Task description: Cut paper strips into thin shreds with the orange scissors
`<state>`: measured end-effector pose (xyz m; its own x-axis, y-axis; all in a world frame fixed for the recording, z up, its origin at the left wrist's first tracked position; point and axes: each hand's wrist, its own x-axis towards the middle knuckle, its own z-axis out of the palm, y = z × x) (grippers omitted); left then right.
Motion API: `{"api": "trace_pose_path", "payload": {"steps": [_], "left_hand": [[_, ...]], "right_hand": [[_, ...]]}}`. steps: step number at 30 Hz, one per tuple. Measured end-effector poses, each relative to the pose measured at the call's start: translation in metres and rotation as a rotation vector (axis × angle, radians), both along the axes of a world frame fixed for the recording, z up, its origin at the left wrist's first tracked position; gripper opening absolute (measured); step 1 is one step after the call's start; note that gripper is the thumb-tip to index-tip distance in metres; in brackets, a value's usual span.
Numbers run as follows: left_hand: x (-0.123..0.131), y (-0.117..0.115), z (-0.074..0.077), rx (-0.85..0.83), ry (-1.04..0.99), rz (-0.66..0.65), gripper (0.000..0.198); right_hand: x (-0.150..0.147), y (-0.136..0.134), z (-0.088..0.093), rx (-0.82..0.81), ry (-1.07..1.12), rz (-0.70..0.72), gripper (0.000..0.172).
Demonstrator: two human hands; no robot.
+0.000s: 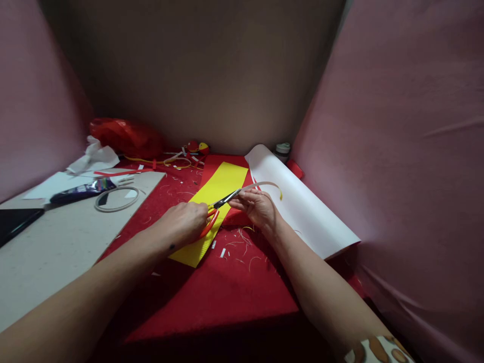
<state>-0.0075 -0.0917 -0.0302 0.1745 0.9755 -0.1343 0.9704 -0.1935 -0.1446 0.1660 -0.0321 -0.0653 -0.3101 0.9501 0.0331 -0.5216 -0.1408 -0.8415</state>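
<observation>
A narrow, curling strip of pale-faced paper [269, 183] was held above the red cloth-covered table [212, 302], between the yellow ridged paper sheet [212, 189] and the white curved paper sheet [291, 196]. The right hand [257, 205] pinched its near end between the fingertips, leaving the other end free. The left hand [185, 222] was closed around the handles of the metal-bladed scissors with orange-red grips [220, 203], their tips reaching the pinched end; whether the blades had met could not be told.

By its appearance, the strip would have been very light, springy and easily creased, best taken lightly by one end so that the curl was not flattened. The scissors would have been rigid and fairly light, safely gripped only by the loops.

The strip showed a pale greyish face along most of its arc and yellow at the drooping tip. The scissors bore silvery blades, darker about the pivot, and bright handles partly hidden by the fingers. Fine paper shreds [245, 236] were scattered on the cloth below.
</observation>
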Motion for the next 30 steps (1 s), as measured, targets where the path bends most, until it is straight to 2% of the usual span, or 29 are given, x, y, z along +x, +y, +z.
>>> {"api": "trace_pose_path", "payload": {"steps": [6,17,23,30], "left_hand": [[0.002,-0.001,0.002,0.002,-0.015,-0.006,0.037],[0.0,0.0,-0.006,-0.038,-0.074,0.057,0.038],[-0.002,0.001,-0.01,-0.009,-0.046,0.013,0.037],[0.003,-0.003,0.0,-0.032,-0.011,0.0,0.036]], "right_hand": [[0.0,0.001,0.0,0.006,-0.001,0.002,0.012],[-0.005,-0.006,0.0,0.005,0.047,0.07,0.012],[-0.005,-0.007,0.001,0.024,0.033,0.095,0.012],[-0.005,-0.005,-0.001,-0.023,-0.033,0.094,0.007]]}}
